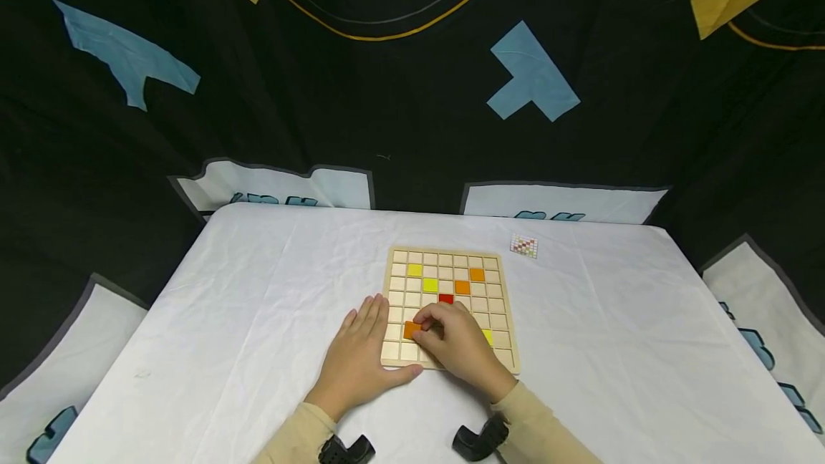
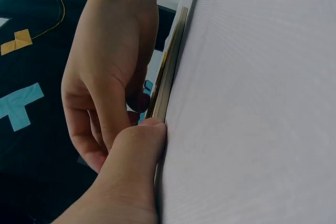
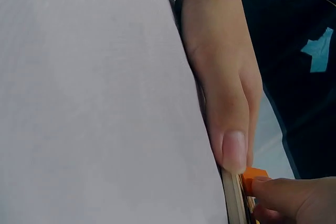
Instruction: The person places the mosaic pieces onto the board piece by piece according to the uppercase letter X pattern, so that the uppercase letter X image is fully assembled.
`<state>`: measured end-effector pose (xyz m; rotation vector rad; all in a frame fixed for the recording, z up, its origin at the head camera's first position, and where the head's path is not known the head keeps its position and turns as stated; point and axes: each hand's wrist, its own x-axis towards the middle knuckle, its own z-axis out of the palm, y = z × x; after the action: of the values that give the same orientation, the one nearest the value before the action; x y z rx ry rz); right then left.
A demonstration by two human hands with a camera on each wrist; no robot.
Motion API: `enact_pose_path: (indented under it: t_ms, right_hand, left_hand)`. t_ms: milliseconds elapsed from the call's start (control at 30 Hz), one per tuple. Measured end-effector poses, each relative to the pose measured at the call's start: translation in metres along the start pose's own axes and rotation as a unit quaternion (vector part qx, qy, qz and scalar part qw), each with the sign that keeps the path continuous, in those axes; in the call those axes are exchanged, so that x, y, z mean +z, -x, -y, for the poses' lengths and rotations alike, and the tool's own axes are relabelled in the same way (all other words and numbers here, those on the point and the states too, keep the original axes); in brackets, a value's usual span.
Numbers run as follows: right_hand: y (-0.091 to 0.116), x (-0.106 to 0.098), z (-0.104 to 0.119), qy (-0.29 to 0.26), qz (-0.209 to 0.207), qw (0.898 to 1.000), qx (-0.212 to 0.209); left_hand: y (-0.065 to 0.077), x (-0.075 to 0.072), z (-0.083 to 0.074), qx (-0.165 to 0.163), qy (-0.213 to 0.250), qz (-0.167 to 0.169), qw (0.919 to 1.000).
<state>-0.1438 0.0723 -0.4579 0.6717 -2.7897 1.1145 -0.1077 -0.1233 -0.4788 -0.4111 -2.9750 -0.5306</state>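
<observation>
A square wooden grid board [image 1: 451, 369] lies on the white table. My right hand [image 1: 465, 341] is over its lower part, thumb and fingertips pinching an orange tile [image 1: 411, 330] near the board's left side. The tile [image 3: 256, 172] stands out above the board's edge in the right wrist view. Flat along the left edge lies my left hand [image 1: 361, 356], fingers straight, its thumb [image 2: 149, 132] against the front edge. Two yellow tiles [image 1: 430, 285], two orange tiles [image 1: 462, 288] and a red tile [image 1: 446, 298] sit in squares. Another yellow tile [image 1: 488, 336] shows partly behind my right hand.
A small card with a coloured grid pattern [image 1: 524, 246] lies on the table beyond the board's far right corner. The white tablecloth [image 1: 225, 349] spreads out around the board. A black curtain [image 1: 412, 120] with blue and yellow shapes hangs behind the table.
</observation>
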Motion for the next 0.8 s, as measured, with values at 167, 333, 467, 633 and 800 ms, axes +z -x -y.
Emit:
enact_pose_path:
  t_ms: [167,333,467,633,800]
  right_hand:
    - [-0.0011,0.0037,-0.0001,0.028,-0.007,0.999,-0.018]
    - [0.0008,0.0039,-0.0012,0.046,-0.005,0.999,-0.029]
    - [0.0032,0.0039,-0.0026,0.061,-0.001,0.998,-0.032]
    - [0.0059,0.0023,-0.0043,0.054,-0.008,0.998,-0.041]
    - [0.0082,-0.0027,-0.0046,0.043,-0.035,0.998,-0.04]
  left_hand:
    - [0.0005,-0.0014,-0.0003,0.0,0.0,0.003,1.0]
    - [0.0012,0.0002,0.0004,0.002,-0.003,-0.001,1.0]
    - [0.0019,0.0023,0.0009,0.002,-0.006,-0.002,1.0]
    - [0.0025,0.004,0.0014,-0.002,-0.007,-0.002,1.0]
    - [0.0013,0.0028,0.0008,-0.002,-0.005,-0.008,0.9999]
